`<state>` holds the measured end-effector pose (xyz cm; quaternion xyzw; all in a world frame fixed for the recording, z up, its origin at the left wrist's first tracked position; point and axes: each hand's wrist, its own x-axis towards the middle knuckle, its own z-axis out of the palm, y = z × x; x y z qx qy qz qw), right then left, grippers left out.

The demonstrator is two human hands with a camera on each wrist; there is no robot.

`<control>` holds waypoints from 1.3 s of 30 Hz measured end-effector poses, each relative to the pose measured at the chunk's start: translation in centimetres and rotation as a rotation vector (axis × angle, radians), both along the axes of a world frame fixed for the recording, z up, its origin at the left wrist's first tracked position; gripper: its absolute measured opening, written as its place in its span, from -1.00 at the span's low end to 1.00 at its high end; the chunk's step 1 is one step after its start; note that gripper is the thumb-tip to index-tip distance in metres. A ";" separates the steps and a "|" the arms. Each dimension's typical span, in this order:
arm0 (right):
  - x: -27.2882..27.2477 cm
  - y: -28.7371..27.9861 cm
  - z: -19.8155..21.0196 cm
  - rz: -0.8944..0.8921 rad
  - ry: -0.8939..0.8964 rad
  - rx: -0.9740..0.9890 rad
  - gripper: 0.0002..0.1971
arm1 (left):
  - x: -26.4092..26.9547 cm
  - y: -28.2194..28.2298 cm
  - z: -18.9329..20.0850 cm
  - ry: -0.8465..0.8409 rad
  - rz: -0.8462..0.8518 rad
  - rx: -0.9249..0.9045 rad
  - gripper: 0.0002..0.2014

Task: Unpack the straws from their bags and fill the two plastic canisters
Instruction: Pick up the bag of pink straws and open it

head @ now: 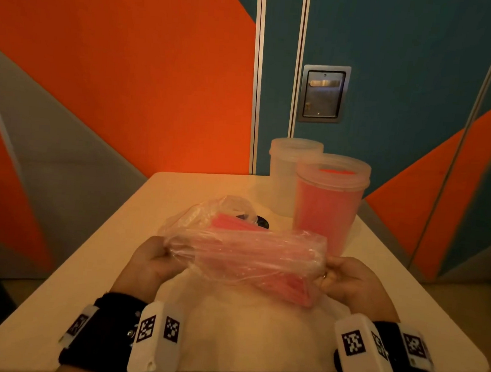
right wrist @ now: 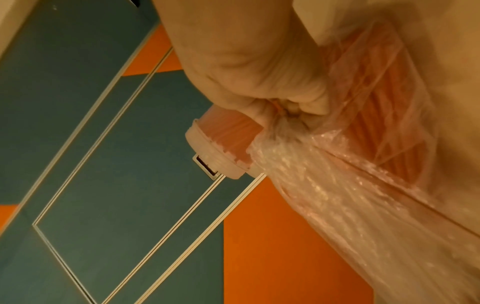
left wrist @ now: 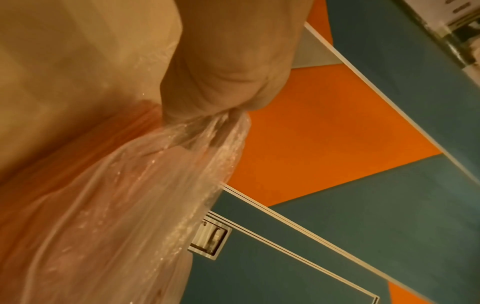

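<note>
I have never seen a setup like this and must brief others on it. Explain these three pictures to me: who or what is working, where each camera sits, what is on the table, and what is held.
There is no machine here: a person works with bare hands. The wide picture comes from a camera worn on the head, looking down. The white blocks with black-and-white markers, strapped at the wrists, apparently carry the other two cameras, each looking along its hand. The left hand and the right hand each grip one end of a clear plastic bag of pink straws, held over the table. At the far side stand two plastic canisters. The nearer canister holds pink straws; the farther canister looks empty.
</note>
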<state>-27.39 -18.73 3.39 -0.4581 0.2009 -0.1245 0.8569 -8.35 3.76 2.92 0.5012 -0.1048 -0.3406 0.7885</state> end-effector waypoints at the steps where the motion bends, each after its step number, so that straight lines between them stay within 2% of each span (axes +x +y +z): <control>1: 0.3 -0.5 -0.4 0.017 0.022 -0.077 -0.66 | 1.1 -0.2 -0.6 0.055 0.003 -0.087 -0.84; 2: 0.5 -0.5 -0.6 -0.066 0.044 -0.082 -0.62 | 1.6 -0.7 -0.4 0.152 0.006 -0.202 -0.91; 3: 1.0 -0.7 -0.6 -0.147 0.091 0.107 -0.61 | 1.7 -1.1 -0.4 0.231 0.012 -0.314 -0.84; 4: 1.7 -0.9 -0.2 -0.167 0.105 0.257 -0.61 | 2.0 -1.6 0.1 0.469 0.031 -0.438 -0.69; 5: 1.9 -1.0 -0.3 -0.141 0.048 0.403 -0.52 | 2.8 -2.2 -0.1 0.566 0.032 -0.508 -0.54; 6: 2.5 -1.3 -0.7 -0.108 -0.005 0.401 -0.38 | 3.2 -2.5 -0.4 0.540 0.018 -0.522 -0.39; 8: 2.5 -1.9 -1.0 0.013 -0.151 0.238 -0.11 | 4.1 -2.6 -1.1 0.339 -0.078 -0.456 -0.11; 10: 2.2 -2.5 -0.8 0.116 -0.224 0.142 -0.10 | 4.5 -2.4 -1.6 0.044 -0.088 -0.205 0.00; 12: 2.1 -2.8 -0.7 0.086 -0.204 0.098 -0.09 | 4.3 -2.3 -2.4 -0.223 -0.050 0.121 -0.09; 14: 2.8 -2.5 -0.4 -0.070 -0.120 -0.183 -0.15 | 4.0 -2.8 -3.1 -0.506 0.094 0.401 -0.27; 16: 3.1 -2.0 -0.7 -0.374 -0.004 -0.548 -0.45 | 3.8 -3.3 -3.6 -0.793 0.264 0.603 -0.38; 18: 3.3 -1.4 -0.9 -0.610 0.137 -0.918 -0.60 | 3.7 -3.7 -3.4 -1.041 0.378 0.745 -0.45; 20: 3.3 -1.4 -1.2 -0.675 0.431 -1.263 -0.73 | 3.2 -3.9 -2.4 -1.207 0.439 0.914 -0.56; 21: 3.4 -1.4 -1.4 -0.655 0.598 -1.393 -0.74 | 3.0 -3.9 -1.8 -1.258 0.430 0.988 -0.60; 22: 3.5 -1.4 -1.6 -0.619 0.737 -1.439 -0.72 | 2.9 -3.9 -1.3 -1.273 0.395 1.046 -0.60; 23: 3.7 -1.4 -1.7 -0.578 0.800 -1.438 -0.72 | 3.0 -4.0 -1.1 -1.264 0.361 1.066 -0.54; 24: 4.0 -1.2 -1.7 -0.561 0.777 -1.396 -0.72 | 2.9 -4.2 -0.8 -1.193 0.332 1.031 -0.49; 26: 4.5 -1.0 -1.6 -0.503 0.623 -1.159 -0.73 | 2.5 -5.0 -0.3 -0.853 0.306 0.752 -0.52; 29: 5.4 -0.7 -0.6 -0.514 0.294 -0.502 -0.74 | 2.1 -6.7 0.8 -0.207 0.177 0.326 -0.80; 30: 5.6 -0.9 -0.2 -0.494 0.228 -0.284 -0.74 | 2.2 -6.9 1.2 -0.048 0.118 0.229 -0.82; 32: 5.6 -1.6 0.5 -0.384 0.198 0.042 -0.75 | 2.5 -7.0 1.7 0.153 0.054 0.083 -0.80; 35: 5.1 -1.9 0.7 -0.224 0.233 0.164 -0.78 | 2.7 -6.9 1.7 0.261 0.019 0.009 -0.75; 39: 3.5 -1.3 1.0 -0.075 0.154 0.080 -0.80 | 2.8 -6.9 1.3 0.312 -0.047 0.079 -0.72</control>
